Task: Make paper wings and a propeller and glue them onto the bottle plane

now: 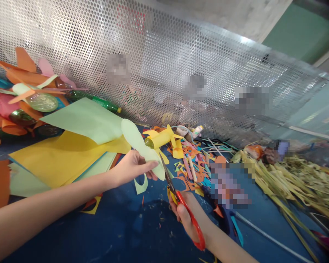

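My left hand (pixel 138 166) pinches a pale green paper cutout (pixel 137 138) with a rounded, wing-like outline, its thumb on top. In my right hand (pixel 188 213) is a pair of scissors (pixel 190 219) with red and yellow handles. The scissors' blades point up and left, right beside the cutout's lower right edge; whether they touch the paper I cannot tell. A curved green paper scrap (pixel 141 184) lies below my left hand. Just beyond the cutout sits a small bottle wrapped in yellow paper (pixel 161 138), shaped like a plane.
Green (pixel 84 118) and yellow paper sheets (pixel 57 157) lie at left. Behind them are paper-decorated bottles (pixel 41 100) and a green bottle (pixel 105 104). Colourful paper scraps (pixel 192 164) spread right of centre. Dried plant strips (pixel 285 186) lie far right. A perforated metal panel (pixel 164 54) stands behind.
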The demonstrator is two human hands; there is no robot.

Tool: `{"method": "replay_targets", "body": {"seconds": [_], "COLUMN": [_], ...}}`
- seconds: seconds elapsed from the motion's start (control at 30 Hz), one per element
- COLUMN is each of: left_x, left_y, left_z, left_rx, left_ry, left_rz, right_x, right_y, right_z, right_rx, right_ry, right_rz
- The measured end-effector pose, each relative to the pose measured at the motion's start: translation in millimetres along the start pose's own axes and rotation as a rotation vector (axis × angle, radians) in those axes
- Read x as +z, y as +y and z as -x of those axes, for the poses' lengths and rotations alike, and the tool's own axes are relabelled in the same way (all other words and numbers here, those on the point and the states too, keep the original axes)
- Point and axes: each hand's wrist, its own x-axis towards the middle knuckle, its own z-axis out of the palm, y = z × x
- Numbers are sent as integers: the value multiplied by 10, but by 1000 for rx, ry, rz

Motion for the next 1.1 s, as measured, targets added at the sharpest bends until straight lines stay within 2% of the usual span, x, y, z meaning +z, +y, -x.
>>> {"method": "replay_targets", "body": {"seconds": [1.1], "left_x": [12], "left_y": [36], "left_z": [10], "left_rx": [12], "left_ry": [-10], "left_rz": [32], "right_x": [25], "right_y": [20], "right_z": [-10], "right_rx": [9], "right_ry": [38], "right_rz": [-9]}}
